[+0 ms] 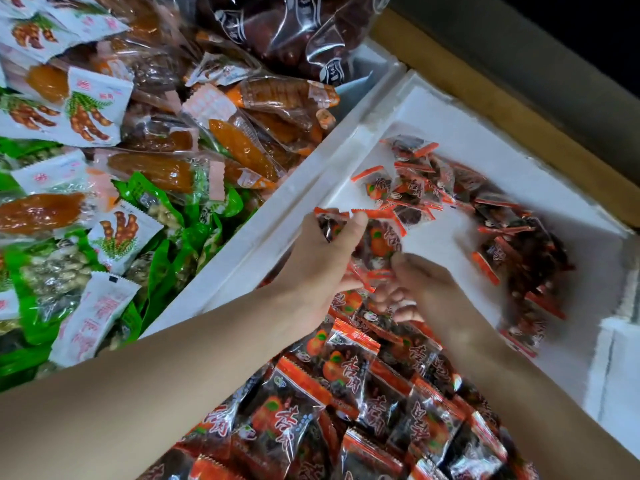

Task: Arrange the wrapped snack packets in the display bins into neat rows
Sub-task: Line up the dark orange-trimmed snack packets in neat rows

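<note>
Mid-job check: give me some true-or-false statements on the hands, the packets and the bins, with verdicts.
1. The left hand grips red packets. True.
2. Both hands are over the white foam bin. True; the right hand is beside the left.
3. The bin's far end is packed full. False: bare foam shows around a loose pile.
4. Green packets lie in that same bin. False: they lie beyond its left wall, in the neighbouring heap.
</note>
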Action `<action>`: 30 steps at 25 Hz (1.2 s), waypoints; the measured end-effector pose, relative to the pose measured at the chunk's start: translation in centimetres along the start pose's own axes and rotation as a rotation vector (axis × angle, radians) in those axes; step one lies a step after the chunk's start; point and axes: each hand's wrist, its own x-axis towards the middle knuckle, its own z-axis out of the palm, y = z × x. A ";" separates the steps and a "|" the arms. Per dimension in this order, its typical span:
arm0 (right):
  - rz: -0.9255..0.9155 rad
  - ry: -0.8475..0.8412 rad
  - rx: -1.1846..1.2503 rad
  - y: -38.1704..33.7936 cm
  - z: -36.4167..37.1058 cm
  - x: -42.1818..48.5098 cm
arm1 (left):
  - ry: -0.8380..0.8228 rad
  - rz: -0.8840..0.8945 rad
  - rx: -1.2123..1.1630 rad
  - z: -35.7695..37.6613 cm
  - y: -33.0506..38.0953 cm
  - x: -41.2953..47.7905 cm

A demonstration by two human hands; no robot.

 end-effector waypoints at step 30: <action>0.013 0.355 0.140 1.0 -0.6 4.7 | -0.022 0.168 0.270 -4.5 2.3 -3.4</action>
